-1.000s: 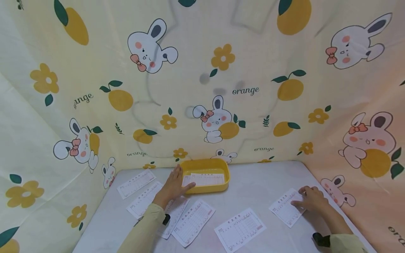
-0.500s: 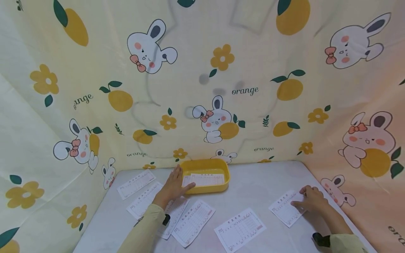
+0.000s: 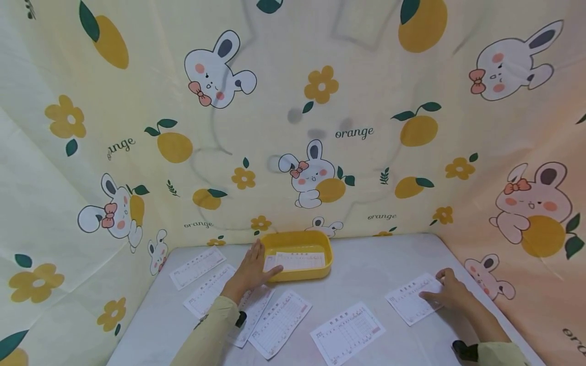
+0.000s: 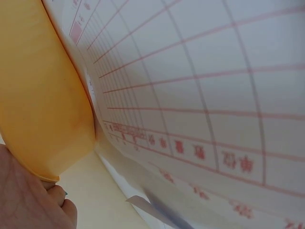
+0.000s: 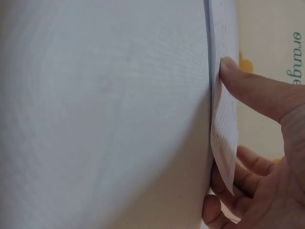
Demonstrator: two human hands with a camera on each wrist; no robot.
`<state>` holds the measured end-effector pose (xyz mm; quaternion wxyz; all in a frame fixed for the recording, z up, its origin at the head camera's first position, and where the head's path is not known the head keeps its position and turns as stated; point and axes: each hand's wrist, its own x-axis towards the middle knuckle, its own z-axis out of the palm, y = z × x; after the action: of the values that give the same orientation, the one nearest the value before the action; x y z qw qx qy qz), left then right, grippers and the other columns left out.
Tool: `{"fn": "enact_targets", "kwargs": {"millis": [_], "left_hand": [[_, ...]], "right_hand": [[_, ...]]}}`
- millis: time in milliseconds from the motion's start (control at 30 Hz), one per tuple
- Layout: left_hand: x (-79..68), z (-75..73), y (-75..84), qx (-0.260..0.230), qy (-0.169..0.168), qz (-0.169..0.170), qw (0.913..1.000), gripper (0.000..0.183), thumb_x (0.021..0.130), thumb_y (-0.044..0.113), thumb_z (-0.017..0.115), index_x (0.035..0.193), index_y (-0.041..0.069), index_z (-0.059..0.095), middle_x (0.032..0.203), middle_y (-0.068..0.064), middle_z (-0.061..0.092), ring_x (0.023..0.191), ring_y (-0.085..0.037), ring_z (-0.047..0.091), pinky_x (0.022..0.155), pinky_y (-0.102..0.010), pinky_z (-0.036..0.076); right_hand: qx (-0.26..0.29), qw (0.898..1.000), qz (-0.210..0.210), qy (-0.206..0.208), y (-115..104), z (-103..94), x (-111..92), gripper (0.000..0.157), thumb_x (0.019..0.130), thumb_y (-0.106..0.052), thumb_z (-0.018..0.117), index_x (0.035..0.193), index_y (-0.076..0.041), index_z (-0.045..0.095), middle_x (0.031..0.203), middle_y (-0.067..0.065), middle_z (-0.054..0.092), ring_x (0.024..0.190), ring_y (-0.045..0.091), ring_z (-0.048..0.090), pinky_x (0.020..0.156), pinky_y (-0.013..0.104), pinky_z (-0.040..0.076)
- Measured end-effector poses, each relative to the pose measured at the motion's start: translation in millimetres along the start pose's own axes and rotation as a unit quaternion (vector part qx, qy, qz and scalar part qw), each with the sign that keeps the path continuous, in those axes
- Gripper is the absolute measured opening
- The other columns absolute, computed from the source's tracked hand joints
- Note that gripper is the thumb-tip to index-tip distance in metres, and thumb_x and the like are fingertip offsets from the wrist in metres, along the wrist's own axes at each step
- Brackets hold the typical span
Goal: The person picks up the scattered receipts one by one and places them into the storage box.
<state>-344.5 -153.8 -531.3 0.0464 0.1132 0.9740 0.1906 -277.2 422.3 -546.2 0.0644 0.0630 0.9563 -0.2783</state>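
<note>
My left hand (image 3: 249,272) holds the left end of a yellow plastic box (image 3: 327,272), its thumb over the front rim and its fingers along the side. In the left wrist view, fingertips curl at the edge of the yellow box (image 4: 43,90). Inside lie printed paper forms (image 3: 299,260). At the right side of the table, my right hand (image 3: 453,292) pinches the edge of another printed form (image 3: 409,300). The right wrist view has the thumb on the face of this form (image 5: 224,124), its lower corner lifted and fingers behind it.
Several more forms lie on the white table (image 3: 366,269): one form (image 3: 348,333) front centre, another form (image 3: 280,324) to its left, and others partly under my left forearm (image 3: 206,330). A patterned cloth (image 3: 293,117) hangs behind and at both sides.
The form at my right hand has shifted slightly left and turned a little, and the right fingers have moved slightly with it. My left hand and the yellow box stay put.
</note>
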Motion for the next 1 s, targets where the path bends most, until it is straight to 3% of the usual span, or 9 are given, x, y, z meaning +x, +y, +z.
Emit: {"fn": "enact_targets", "kwargs": {"millis": [167,300,467,633,800,1000], "left_hand": [[-0.7,1.0,0.4,-0.004,0.001,-0.001,1.0,0.114,0.101,0.075,0.053,0.17,-0.003,0.007,0.18,-0.017,-0.008,0.166,-0.042,0.002,0.134,-0.054,0.011],[-1.3,1.0,1.3,-0.008,0.003,0.003,1.0,0.112,0.102,0.071,0.056,0.17,-0.004,0.008,0.18,-0.018,-0.007,0.166,-0.041,0.003,0.134,-0.055,0.011],[-0.8,0.6,1.6,-0.008,0.005,0.002,1.0,0.112,0.102,0.071,0.056,0.17,-0.003,0.008,0.18,-0.018,-0.006,0.166,-0.041,0.003,0.134,-0.055,0.012],[-0.2,0.6,1.4,-0.01,0.003,-0.003,0.9999,0.112,0.101,0.071,0.056,0.17,-0.003,0.007,0.18,-0.017,-0.007,0.166,-0.041,0.002,0.134,-0.055,0.011],[-0.9,0.0,2.1,-0.005,0.002,0.003,1.0,0.11,0.103,0.069,0.056,0.17,-0.004,0.007,0.18,-0.018,-0.007,0.166,-0.04,0.001,0.134,-0.054,0.01],[0.2,-0.5,1.5,-0.001,-0.002,0.0,1.0,0.113,0.101,0.073,0.054,0.17,-0.003,0.005,0.18,-0.017,-0.009,0.166,-0.04,0.0,0.134,-0.054,0.009]], "right_hand": [[-0.002,1.0,0.011,-0.012,0.7,0.0,3.7,0.106,0.087,-0.051,0.088,0.139,0.02,0.03,0.141,0.056,0.034,0.128,0.069,0.044,0.106,0.075,0.043],[-0.006,1.0,0.013,-0.007,2.7,-0.2,4.6,0.085,0.094,-0.039,0.082,0.136,0.021,0.041,0.134,0.051,0.046,0.12,0.064,0.051,0.1,0.072,0.048],[0.007,1.0,-0.019,0.022,4.2,-1.5,3.6,0.054,0.098,-0.022,0.075,0.128,0.018,0.052,0.113,0.038,0.062,0.098,0.045,0.063,0.082,0.057,0.055],[0.026,0.997,-0.058,0.053,6.1,-1.0,2.8,0.032,0.101,-0.013,0.067,0.117,0.013,0.058,0.098,0.021,0.066,0.085,0.029,0.062,0.067,0.038,0.05],[0.038,0.994,-0.057,0.081,6.7,-1.6,4.2,0.029,0.106,-0.016,0.062,0.119,0.01,0.06,0.096,0.019,0.065,0.082,0.027,0.06,0.062,0.035,0.048],[0.07,0.991,-0.046,0.1,-1.5,-8.0,4.2,0.034,0.109,-0.02,0.058,0.125,0.01,0.059,0.108,0.03,0.067,0.087,0.032,0.061,0.063,0.034,0.05]]}}
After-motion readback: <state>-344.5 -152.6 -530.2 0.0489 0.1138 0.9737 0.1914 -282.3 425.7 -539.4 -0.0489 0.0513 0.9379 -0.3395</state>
